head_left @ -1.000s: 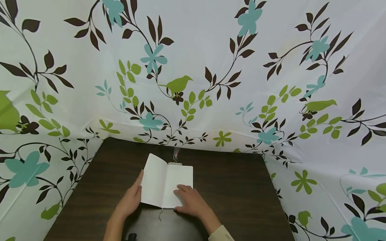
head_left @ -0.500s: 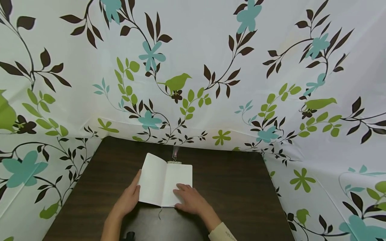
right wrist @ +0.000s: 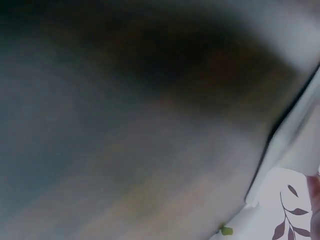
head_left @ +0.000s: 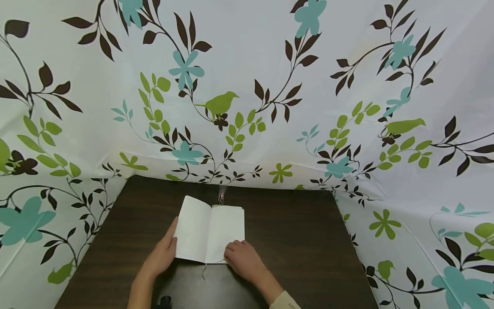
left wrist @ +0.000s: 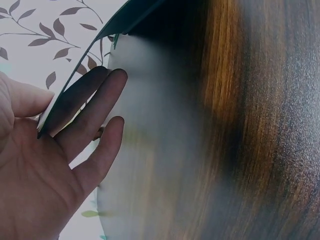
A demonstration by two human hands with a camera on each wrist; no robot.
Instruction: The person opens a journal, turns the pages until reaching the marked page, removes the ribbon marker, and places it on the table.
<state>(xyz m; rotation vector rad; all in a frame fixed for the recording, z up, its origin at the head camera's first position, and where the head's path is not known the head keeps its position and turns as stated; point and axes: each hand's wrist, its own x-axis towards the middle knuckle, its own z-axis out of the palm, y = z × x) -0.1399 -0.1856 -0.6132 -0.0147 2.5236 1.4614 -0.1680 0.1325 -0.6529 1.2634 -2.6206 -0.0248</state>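
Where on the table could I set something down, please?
The table is bare from the notebook and right hand to its right edge, and from the left hand to its left edge. The middle is crowded with the notebook, hands and, nearer, a black object.

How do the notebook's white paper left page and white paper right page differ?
Pose: the left page tilts up toward its outer edge; the right page looks flatter.
Contact: the bare left hand holds the left page's outer edge; the bare right hand hides the right page's lower outer corner.
Shared: both look blank.
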